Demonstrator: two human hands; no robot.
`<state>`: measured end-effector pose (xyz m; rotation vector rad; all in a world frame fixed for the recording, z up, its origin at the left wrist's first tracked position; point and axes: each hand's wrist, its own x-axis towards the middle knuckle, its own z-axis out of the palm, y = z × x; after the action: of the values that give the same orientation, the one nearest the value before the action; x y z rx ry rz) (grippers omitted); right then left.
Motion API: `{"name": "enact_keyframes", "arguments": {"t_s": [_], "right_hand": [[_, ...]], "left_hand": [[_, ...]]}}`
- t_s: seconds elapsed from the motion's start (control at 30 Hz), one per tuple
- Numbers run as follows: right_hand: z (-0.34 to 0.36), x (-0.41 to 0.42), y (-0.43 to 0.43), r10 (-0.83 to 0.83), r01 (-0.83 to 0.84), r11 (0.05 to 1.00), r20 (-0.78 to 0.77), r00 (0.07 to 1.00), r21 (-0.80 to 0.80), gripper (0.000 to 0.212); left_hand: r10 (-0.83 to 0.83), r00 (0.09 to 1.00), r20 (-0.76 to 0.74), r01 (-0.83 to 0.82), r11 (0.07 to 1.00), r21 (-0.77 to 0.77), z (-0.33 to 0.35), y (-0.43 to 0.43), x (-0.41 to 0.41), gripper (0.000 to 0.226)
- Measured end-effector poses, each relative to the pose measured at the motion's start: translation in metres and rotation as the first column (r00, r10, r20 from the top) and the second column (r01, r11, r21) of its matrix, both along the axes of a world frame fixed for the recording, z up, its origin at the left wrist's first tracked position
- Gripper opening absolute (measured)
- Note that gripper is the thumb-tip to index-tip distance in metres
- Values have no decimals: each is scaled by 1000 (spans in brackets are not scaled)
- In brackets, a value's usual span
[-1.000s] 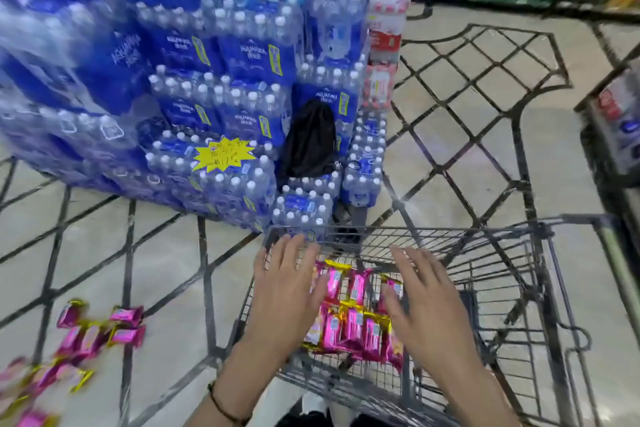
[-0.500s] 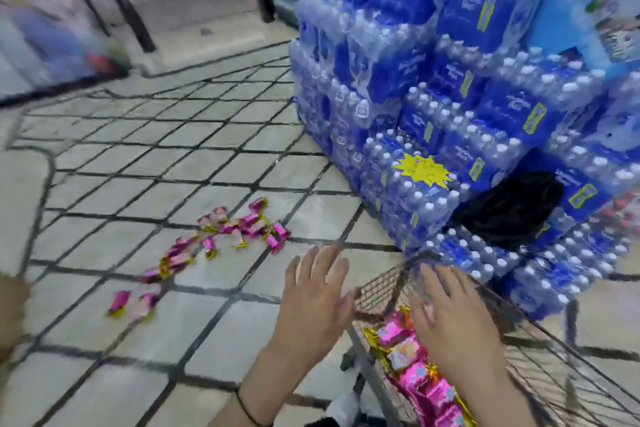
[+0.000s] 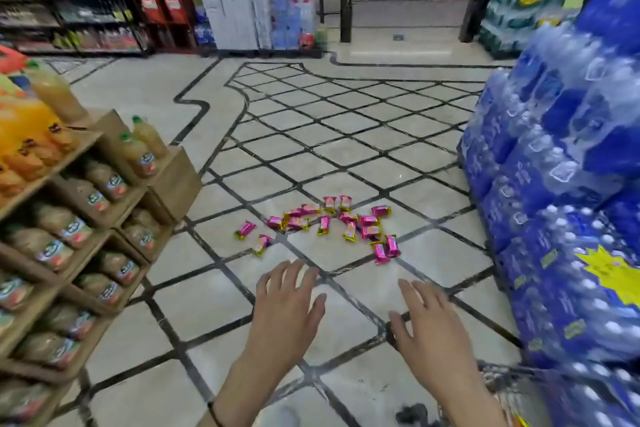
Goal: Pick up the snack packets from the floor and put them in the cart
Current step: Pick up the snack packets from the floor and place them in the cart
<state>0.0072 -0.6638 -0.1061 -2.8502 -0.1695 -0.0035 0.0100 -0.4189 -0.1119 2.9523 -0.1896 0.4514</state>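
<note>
Snack packets: pink, scattered on floor beyond the fingers, long axes pointing every way. Left hand, right hand: spread, empty. Water packs rightward.

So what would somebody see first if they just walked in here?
Probably the pink snack packets scattered on the tiled floor in the middle of the aisle. Just in front of them, the left hand and right hand are stretched out, open and empty. A big stack of blue water bottle packs rises on the right, and juice bottles fill wooden crates on the left.
</note>
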Motion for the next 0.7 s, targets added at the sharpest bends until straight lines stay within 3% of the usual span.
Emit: {"name": "enact_keyframes", "arguments": {"t_s": [0.23, 0.7], "right_hand": [[3, 77, 112, 138, -138, 990, -60, 989, 17, 53], [-12, 217, 264, 179, -183, 983, -194, 965, -6, 54]], "left_hand": [[176, 979, -101, -176, 984, 5, -6, 119, 46, 35], [219, 958, -185, -226, 974, -23, -26, 278, 176, 34]]}}
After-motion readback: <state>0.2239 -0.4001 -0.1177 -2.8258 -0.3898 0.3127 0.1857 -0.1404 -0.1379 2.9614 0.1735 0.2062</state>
